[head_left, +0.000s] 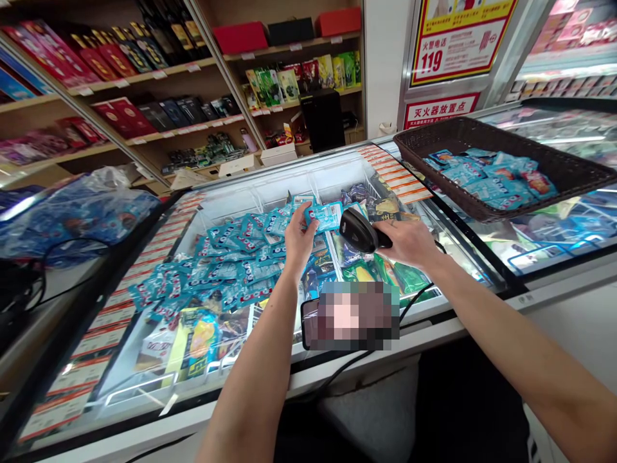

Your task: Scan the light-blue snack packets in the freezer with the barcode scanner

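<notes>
Between the thumb and fingers of my left hand (299,236) is a small blue snack packet (328,216), held above the freezer's glass top. My right hand (407,241) grips a black handheld barcode scanner (357,231) by its handle; its head is close to the packet's right end. Around and left of my left hand lies a spread heap of similar blue packets (250,273) on the glass. A phone (312,325) rests near the front edge below my hands, its screen partly blurred out. The scanner's cable (415,297) runs down past the phone.
At the right, a dark brown woven basket (511,136) holds several blue packets. On the left stands a clear plastic bag (72,209) with more blue packets inside. Orange-and-white price labels (395,172) line the freezer. Shelves (193,128) with boxes and bottles are behind it.
</notes>
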### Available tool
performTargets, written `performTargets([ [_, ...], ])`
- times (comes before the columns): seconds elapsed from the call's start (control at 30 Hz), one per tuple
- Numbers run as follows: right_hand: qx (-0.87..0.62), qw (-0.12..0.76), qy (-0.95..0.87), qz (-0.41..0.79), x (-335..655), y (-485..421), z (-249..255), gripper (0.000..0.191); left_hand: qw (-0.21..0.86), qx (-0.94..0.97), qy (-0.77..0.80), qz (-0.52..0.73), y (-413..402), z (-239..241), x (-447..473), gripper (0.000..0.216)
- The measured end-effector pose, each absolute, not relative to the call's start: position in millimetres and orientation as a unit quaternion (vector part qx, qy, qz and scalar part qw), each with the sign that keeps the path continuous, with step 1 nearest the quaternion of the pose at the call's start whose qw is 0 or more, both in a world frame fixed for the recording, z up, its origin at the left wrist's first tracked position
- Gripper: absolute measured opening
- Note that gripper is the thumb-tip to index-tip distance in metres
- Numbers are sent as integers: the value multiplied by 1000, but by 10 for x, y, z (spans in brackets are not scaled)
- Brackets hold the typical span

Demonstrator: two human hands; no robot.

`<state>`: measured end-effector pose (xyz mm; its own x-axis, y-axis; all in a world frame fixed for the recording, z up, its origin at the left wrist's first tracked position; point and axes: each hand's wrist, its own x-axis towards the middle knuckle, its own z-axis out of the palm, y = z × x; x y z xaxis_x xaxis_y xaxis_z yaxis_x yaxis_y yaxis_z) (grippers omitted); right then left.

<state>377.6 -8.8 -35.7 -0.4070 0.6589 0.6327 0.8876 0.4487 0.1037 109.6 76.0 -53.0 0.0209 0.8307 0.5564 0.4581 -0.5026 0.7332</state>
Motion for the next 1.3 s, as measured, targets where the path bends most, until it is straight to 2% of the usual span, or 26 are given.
performTargets([
  [0.63,-520,203,-815,-155,3762,-102,-335,38,179,687,484,512,729,-530,1109,50],
  [1.3,-511,213,-816,-166,3761,-103,-351,38,174,689,490,505,727,-535,1104,50],
])
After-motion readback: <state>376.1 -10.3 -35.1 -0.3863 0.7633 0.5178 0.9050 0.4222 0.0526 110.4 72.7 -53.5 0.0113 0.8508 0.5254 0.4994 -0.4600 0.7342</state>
